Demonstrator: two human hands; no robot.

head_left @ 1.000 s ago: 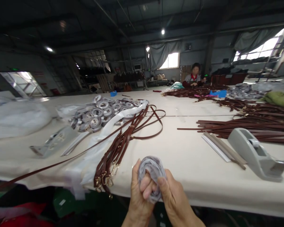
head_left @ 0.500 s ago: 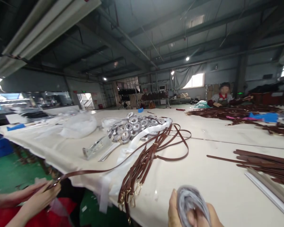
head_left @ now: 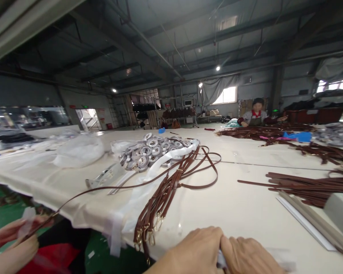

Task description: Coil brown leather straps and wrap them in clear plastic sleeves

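My left hand [head_left: 194, 251] and my right hand [head_left: 250, 258] lie knuckles-up side by side at the near table edge, fingers curled down. A sliver of the grey wrapped bundle [head_left: 220, 262] shows between them; the rest is hidden under the hands. Just left of my left hand, a bunch of brown leather straps [head_left: 165, 194] with gold clips hangs over the edge, lying on a white plastic strip [head_left: 137, 192]. Farther back sits a pile of grey wrapped coils [head_left: 148, 150].
At lower left a co-worker's hands [head_left: 14, 243] hold one long brown strap and a white scrap. More straps [head_left: 308, 186], flat sticks and a grey tape dispenser [head_left: 338, 211] lie to the right. A clear bag [head_left: 77, 150] sits left. Another person [head_left: 255, 114] sits at the far end.
The view swung up and left, then partly back. My hands, which held the grey bundle up in front of me, now cover it low at the table edge. The co-worker's hands came into view.
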